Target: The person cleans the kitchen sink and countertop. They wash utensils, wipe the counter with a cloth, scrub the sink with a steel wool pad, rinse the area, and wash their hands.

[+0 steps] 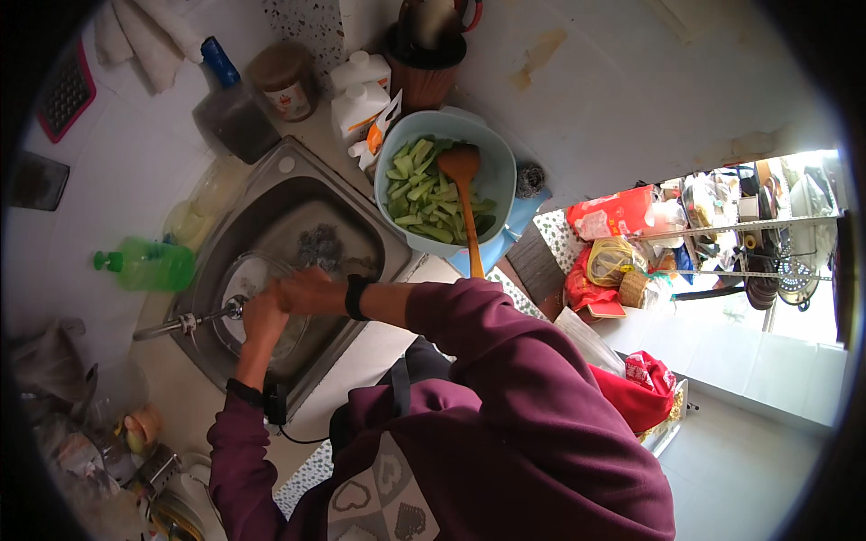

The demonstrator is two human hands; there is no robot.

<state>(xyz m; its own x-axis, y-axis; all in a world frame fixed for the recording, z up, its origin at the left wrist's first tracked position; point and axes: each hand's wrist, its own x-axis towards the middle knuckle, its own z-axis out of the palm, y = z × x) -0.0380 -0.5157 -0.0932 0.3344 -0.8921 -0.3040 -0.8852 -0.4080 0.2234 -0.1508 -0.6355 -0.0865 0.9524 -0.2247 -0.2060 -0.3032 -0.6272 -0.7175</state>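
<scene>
My left hand (262,319) and my right hand (310,292) meet over the steel sink (325,186), right beside the outlet of the chrome tap (233,308). The fingers overlap, so whether anything is between them is hidden. Beneath them lies a clear round dish or lid (298,335) with a pale round surface in it. A grey scouring pad or clump of steel wool (319,246) rests on the sink floor just beyond my right hand. Dark bands circle both wrists.
A light-blue basin (500,196) of cut green vegetables (423,193) stands beside the sink, a wooden spatula (465,196) leaning in it. Around the rim are a green pump bottle (155,264), white plastic bottles (358,108), a lidded jar (284,81) and a steel-wool scourer (530,180).
</scene>
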